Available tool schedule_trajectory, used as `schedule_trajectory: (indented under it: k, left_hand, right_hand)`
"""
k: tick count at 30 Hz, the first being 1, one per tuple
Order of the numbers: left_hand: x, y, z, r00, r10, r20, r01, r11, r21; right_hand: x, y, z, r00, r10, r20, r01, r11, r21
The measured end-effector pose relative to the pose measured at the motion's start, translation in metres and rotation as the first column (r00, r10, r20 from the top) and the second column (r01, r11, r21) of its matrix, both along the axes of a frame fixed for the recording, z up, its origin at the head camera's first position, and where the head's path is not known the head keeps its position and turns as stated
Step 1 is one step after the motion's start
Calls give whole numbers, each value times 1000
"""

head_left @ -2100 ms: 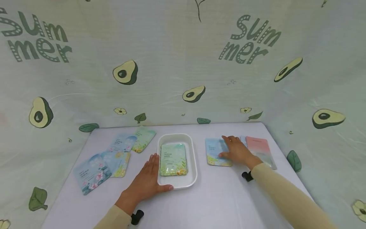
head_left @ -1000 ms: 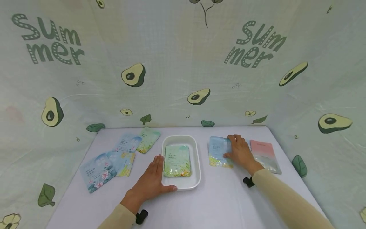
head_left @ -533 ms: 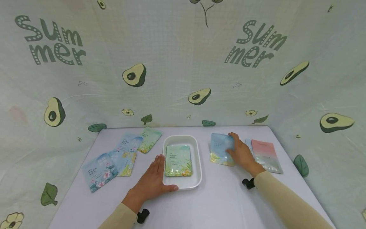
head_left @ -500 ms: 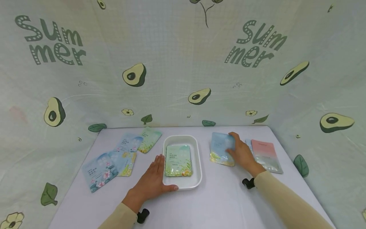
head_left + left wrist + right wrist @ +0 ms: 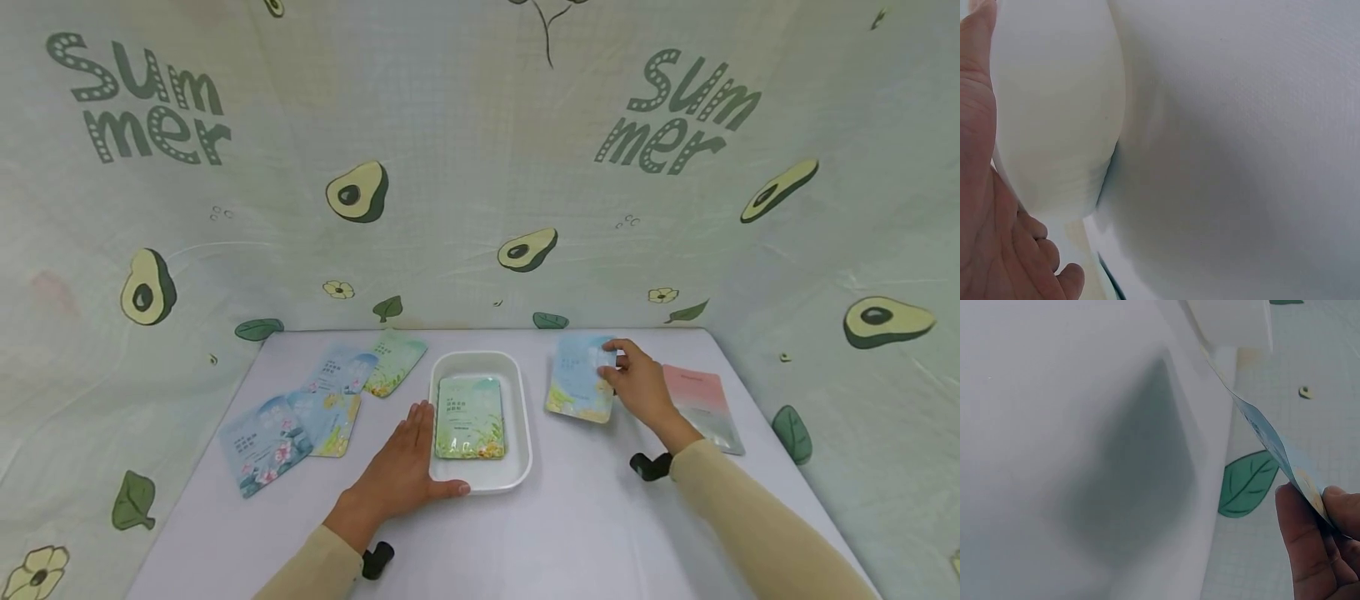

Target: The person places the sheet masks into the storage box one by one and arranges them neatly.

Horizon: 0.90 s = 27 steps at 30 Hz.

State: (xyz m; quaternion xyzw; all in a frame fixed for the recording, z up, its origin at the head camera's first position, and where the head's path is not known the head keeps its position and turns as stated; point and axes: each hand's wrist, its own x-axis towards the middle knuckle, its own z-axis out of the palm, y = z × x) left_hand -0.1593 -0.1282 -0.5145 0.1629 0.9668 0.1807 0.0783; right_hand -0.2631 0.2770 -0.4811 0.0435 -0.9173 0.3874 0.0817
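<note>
My right hand (image 5: 639, 385) pinches a blue and yellow sheet mask packet (image 5: 576, 379) by its right edge. The right wrist view has that packet (image 5: 1266, 434) nearly edge-on between thumb and fingers, raised over the table with a shadow below. My left hand (image 5: 401, 467) lies with straight fingers along the left side of a white tray (image 5: 519, 454), its thumb at the near rim. From the left wrist, the tray's outer wall (image 5: 1057, 112) shows beside the palm. Inside the tray rests a green sheet mask packet (image 5: 470, 418).
Left of the tray, several packets overlap: a blue floral one (image 5: 266, 446), a blue-yellow one (image 5: 333, 417), a pale blue one (image 5: 341, 371) and a green one (image 5: 397, 360). A pink and silver packet (image 5: 701, 404) lies at right, beyond the right hand. Printed cloth (image 5: 450, 125) hangs behind the table.
My right hand has gripped the blue and yellow packet by its edge and raised it off the table. The left hand keeps its place at the tray. The head view has shifted slightly.
</note>
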Motion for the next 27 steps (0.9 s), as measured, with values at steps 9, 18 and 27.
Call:
schedule_trajectory:
  k: [9,18,27]
  left_hand:
    - [1,2,0,1000,5,-20,-5,1000,-31]
    - [2,3,3,1000,7,-14,-8,999,-48]
    - [-1,3,4,1000,5,-22,-7,996,-84]
  right_hand:
    - [-1,-6,15,1000,16,21,-16,999,-43]
    - [-1,-18,36,997,42,72,-32,990,-134]
    - [5,-55,47,987,87,138,-57,977,-207]
